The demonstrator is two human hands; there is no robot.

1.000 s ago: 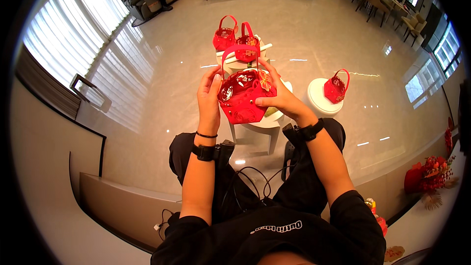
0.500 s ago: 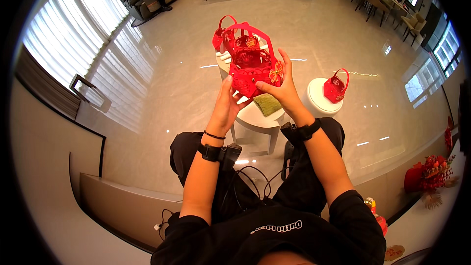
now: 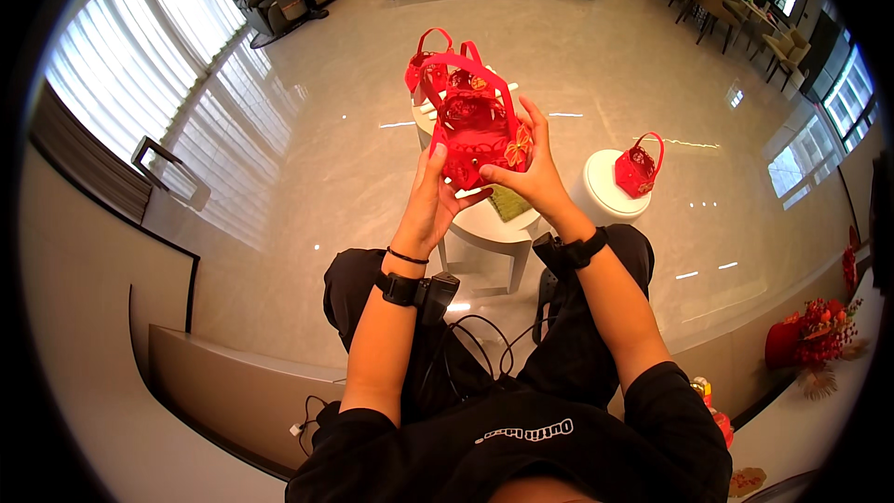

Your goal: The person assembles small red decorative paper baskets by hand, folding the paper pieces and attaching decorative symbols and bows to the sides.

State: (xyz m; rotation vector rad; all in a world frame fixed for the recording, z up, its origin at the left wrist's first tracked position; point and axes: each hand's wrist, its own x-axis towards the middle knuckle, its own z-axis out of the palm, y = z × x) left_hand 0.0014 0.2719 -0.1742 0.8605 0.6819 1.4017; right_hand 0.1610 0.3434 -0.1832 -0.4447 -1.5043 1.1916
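Observation:
Between my hands, above the near end of a white table point(image 3: 484, 225), is a red handled basket point(image 3: 470, 154) with cut-out sides and an orange-gold bow at its right. My left hand point(image 3: 436, 194) grips its lower left, fingers reaching underneath. On the right side, my right hand point(image 3: 531, 163) holds it with the thumb pressed on the front wall. A green cloth point(image 3: 509, 205) lies on the table below, partly covered by my right hand. Behind the held basket stand a second red basket point(image 3: 466, 82), half hidden, and a third one point(image 3: 417, 73).
Right of the table, a red basket point(image 3: 635, 172) sits on a round white stool point(image 3: 601, 188). Black cables point(image 3: 484, 326) hang by my knees. A red flower arrangement point(image 3: 810, 331) stands at the lower right. Two people sit in the far background.
The held basket has turned and tipped slightly, its bow shifting a little left. My right hand has moved slightly with it, and both hands keep their hold.

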